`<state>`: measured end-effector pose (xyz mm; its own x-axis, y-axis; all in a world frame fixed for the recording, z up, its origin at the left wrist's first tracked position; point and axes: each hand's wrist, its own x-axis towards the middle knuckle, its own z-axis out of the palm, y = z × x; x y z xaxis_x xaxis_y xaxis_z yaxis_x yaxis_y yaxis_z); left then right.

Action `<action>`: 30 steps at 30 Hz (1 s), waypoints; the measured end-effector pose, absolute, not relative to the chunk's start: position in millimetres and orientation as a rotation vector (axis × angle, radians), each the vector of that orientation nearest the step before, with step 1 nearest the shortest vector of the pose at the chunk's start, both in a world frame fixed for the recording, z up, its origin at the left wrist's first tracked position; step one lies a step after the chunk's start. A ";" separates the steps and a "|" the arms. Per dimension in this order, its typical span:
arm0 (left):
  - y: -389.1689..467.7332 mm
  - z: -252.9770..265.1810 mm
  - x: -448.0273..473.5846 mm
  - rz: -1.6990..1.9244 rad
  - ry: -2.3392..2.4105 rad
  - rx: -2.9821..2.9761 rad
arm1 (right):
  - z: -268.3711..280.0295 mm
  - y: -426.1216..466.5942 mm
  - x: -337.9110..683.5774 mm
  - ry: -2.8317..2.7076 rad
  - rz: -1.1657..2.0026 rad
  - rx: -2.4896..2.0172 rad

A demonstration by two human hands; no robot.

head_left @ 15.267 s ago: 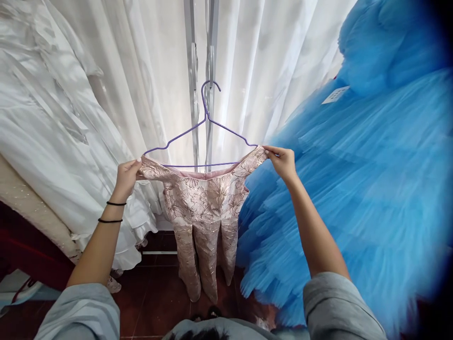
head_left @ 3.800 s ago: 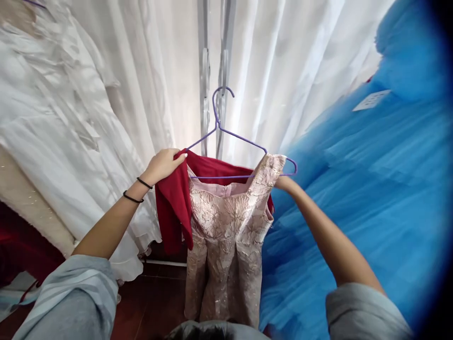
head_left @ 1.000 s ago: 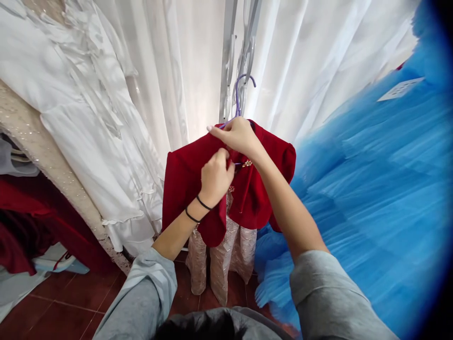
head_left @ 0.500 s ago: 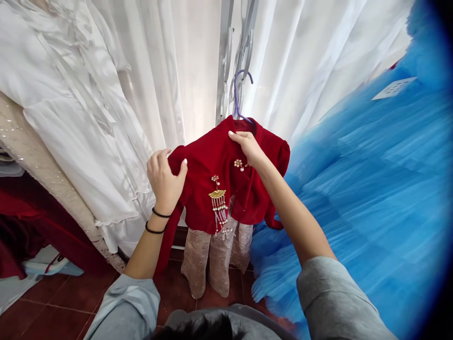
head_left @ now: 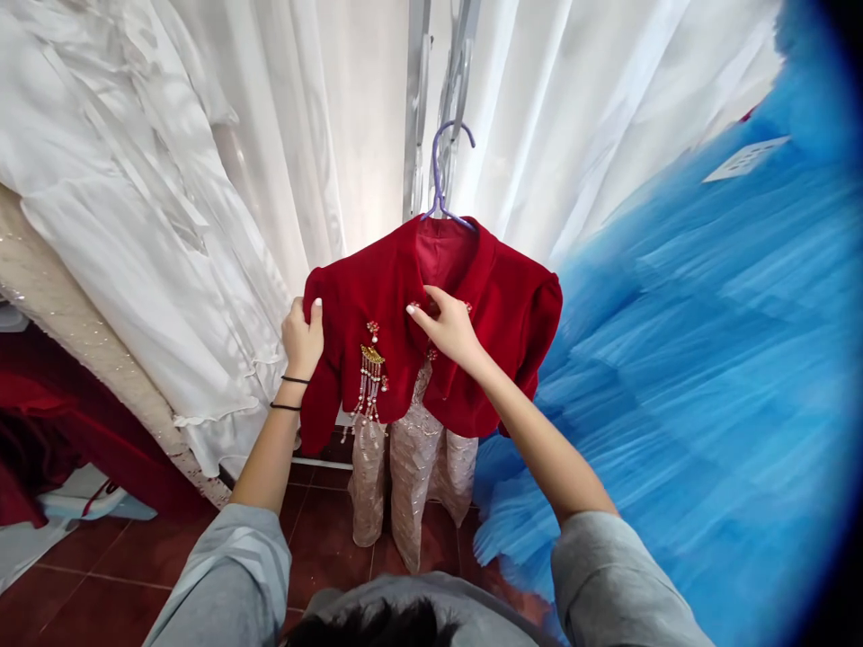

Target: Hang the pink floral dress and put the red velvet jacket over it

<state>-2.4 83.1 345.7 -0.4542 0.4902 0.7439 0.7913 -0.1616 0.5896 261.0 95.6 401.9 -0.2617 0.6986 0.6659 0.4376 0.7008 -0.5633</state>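
A red velvet jacket (head_left: 378,288) hangs on a purple hanger (head_left: 437,171) in front of me. Its collar stands apart at the neck, and a gold ornament with beaded tassels (head_left: 371,359) dangles on its left front. My left hand (head_left: 303,337) is closed around the shoulder of the left sleeve, thumb in front. At the middle of the chest, my right hand (head_left: 450,328) holds the jacket's front edge below the collar, thumb and forefinger slightly apart. Its other fingers are partly hidden. Below the jacket hangs a pale patterned garment (head_left: 413,485).
White satin clothes (head_left: 135,234) hang at the left, beside a sparkly cream garment (head_left: 87,359). A large blue tulle dress (head_left: 680,377) fills the right side. Behind the hanger stand metal rails (head_left: 416,108) and white curtains (head_left: 364,108). The floor has dark red tiles (head_left: 330,530).
My left hand has closed on the sleeve. My right hand has shifted down and left along the jacket front. The jacket now faces me more squarely, its collar more spread.
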 end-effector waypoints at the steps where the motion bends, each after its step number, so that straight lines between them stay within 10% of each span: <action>1: 81.1 347.9 -0.1 -1.650 -1.787 -1.431 | 398.4 86.9 267.8 -1.829 0.246 -0.932; 9: 65.1 430.9 89.3 -1.081 -1.307 -2.009 | 401.0 87.8 290.3 -1.613 -0.204 -1.655; 19: 92.8 478.6 90.5 -1.071 -1.186 -2.132 | 452.2 57.8 276.4 -1.615 -0.105 -1.284; 30: 79.9 428.4 105.3 -0.678 -0.989 -2.369 | 322.4 57.3 265.1 -1.763 0.484 -0.983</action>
